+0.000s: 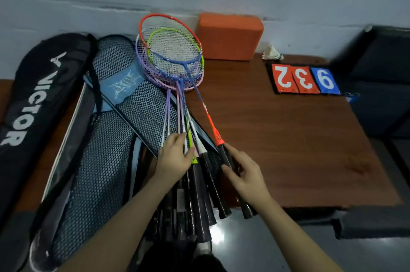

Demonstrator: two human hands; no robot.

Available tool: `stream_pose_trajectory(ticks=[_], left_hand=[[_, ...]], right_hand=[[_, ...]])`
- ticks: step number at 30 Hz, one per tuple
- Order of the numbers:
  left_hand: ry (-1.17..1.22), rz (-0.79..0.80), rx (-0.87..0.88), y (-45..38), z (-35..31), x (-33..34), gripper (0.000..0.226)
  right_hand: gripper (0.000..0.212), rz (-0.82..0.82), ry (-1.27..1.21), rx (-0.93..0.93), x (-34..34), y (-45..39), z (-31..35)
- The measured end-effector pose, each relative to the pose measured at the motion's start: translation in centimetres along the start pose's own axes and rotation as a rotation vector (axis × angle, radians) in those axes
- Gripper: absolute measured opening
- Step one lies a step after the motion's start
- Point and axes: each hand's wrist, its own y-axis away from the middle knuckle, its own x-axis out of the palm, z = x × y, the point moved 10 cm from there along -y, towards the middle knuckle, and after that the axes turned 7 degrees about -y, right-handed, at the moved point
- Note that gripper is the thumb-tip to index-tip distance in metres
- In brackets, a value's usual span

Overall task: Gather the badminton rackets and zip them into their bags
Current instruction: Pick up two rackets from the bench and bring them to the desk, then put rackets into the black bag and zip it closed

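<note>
While the wooden desk [288, 138] is carrying everything listed, its brown top is running from the left edge to a dark seat [381, 76] on the right and meeting a pale wall at the back.

Black racket bag [24, 103], lettered VICTOR in white: lying lengthwise along the desk's left side.

Mesh racket bags [115, 138], dark netting with a light blue printed panel: lying overlapped just right of the black bag, their lower ends hanging past the desk's front edge.

Badminton rackets [175, 56], a fanned bundle: heads are stacking on one another near the back of the desk, frames showing orange, lime, blue, purple and pink; shafts are converging toward the viewer over the mesh bags, and the black-wrapped handles are sticking out beyond the front edge.

Orange block [228, 36]: sitting against the wall, just right of the racket heads.

Score cards [306, 79], two red and one blue, bearing numerals: lying flat at the desk's far right.

Left hand [175, 156]: resting on the shafts where they meet the handles, fingers curling round several thin shafts.

Right hand [244, 172]: fingers are curling loosely about the handle of the orange-shafted racket at the bundle's right side.

Shuttlecock [273, 53], white: lying behind the score cards.
</note>
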Motion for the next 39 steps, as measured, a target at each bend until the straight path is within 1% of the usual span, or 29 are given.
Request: stream_pose_trajectory(ticks=[4,6,10,13,15,18,22,24,27,30,33,35,39], left_hand=[[-0.151,-0.091,0.056,1.9,-0.1,-0.4,0.046],[-0.217,-0.109,0.053,2.2,-0.1,-0.6,0.046],[-0.208,-0.079,0.016,3.1,0.7,-0.1,0.05],[-0.215,-0.058,0.012,4.0,1.0,0.5,0.052],[-0.194,-0.072,-0.018,4.3,1.2,0.5,0.055],[-0.21,-0.068,-0.045,4.4,1.4,0.6,0.059],[-0.229,-0.023,-0.034,4.4,1.3,0.0,0.062],[-0.253,-0.048,0.008,4.7,1.1,-1.1,0.058],[-0.232,-0.083,0.03,4.9,1.8,-3.6,0.052],[-0.202,-0.115,0.052,5.1,3.8,-6.9,0.044],[-0.16,-0.157,-0.002,5.3,7.9,-10.9,0.039],[-0.141,-0.182,-0.044,5.4,11.3,-13.4,0.038],[-0.153,-0.222,-0.129,6.2,19.2,-17.9,0.036]], right_hand=[[0.058,0.093,0.071,-0.017,2.4,0.1,-0.1],[0.058,0.132,0.088,-0.004,3.4,0.0,-0.2],[0.059,0.179,0.083,0.006,4.1,0.0,-0.3],[0.059,0.204,0.191,-0.018,4.4,0.3,-0.2],[0.058,0.21,0.261,0.01,4.6,0.1,-0.9],[0.056,0.177,0.265,0.041,4.6,-0.1,-1.4],[0.047,0.134,0.431,0.016,4.4,-0.6,-0.8],[0.04,0.078,0.47,-0.01,4.2,-1.1,0.3],[0.032,-0.007,0.433,-0.08,4.7,-2.1,3.2],[0.024,0.005,0.356,-0.167,7.1,-3.2,6.7],[0.019,0.055,0.243,-0.283,10.8,-4.2,10.7],[0.016,0.085,0.2,-0.305,13.8,-5.2,12.6],[0.017,0.146,0.163,-0.28,21.3,-7.1,15.5]])
